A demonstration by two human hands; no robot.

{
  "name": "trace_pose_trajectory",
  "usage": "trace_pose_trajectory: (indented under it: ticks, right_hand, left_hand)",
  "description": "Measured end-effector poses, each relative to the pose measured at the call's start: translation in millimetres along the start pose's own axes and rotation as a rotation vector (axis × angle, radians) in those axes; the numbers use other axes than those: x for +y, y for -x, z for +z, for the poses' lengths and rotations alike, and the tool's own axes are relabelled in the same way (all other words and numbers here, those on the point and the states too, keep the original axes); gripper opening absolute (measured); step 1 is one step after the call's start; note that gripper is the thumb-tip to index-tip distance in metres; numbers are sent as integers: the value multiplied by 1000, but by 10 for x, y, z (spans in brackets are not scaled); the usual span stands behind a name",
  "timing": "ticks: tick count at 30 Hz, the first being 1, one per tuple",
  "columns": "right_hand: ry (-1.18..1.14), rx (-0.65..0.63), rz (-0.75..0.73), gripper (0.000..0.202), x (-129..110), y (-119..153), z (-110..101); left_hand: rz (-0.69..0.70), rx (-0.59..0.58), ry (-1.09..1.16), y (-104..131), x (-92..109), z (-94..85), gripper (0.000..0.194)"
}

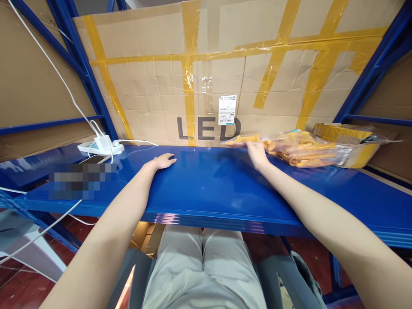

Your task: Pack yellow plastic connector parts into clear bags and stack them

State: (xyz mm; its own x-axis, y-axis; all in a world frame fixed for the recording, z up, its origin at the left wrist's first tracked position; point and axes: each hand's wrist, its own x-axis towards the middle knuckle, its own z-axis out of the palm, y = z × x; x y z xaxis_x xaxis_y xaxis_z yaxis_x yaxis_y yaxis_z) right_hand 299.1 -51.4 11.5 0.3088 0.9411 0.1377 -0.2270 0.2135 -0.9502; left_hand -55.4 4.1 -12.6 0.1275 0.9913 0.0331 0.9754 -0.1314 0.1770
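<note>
My left hand (165, 161) lies palm down on the blue metal shelf (206, 189), fingers stretched out and holding nothing. Further right, my right hand (256, 155) is closed on the left end of a clear plastic bag (305, 148) with folded orange-yellow things inside. What those things are, I cannot make out. The bag rests along the back right of the shelf, and part of my right fingers is hidden behind the hand.
A large taped cardboard box (154, 94) marked LED stands upright behind the shelf. At left sit a white power strip (106, 146) with cables and a blurred dark flat object (80, 176). A small taped carton (360, 156) is at right. Blue posts (370, 77) flank the shelf.
</note>
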Motion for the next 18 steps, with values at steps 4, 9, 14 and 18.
trace_pose_trajectory:
  ticks: [4, 9, 14, 18]
  right_hand:
    - [23, -307, 88, 32, 53, 128, 112]
    - [17, -471, 291, 33, 113, 93, 72]
    - [81, -392, 336, 28, 164, 17, 13]
    - [130, -227, 243, 17, 233, -44, 19]
  left_hand:
    - [1, 11, 11, 16, 6, -8, 70]
    - [73, 58, 41, 43, 112, 16, 71]
    - [402, 122, 25, 82, 463, 101, 76]
    - [512, 74, 28, 144, 735, 175, 67]
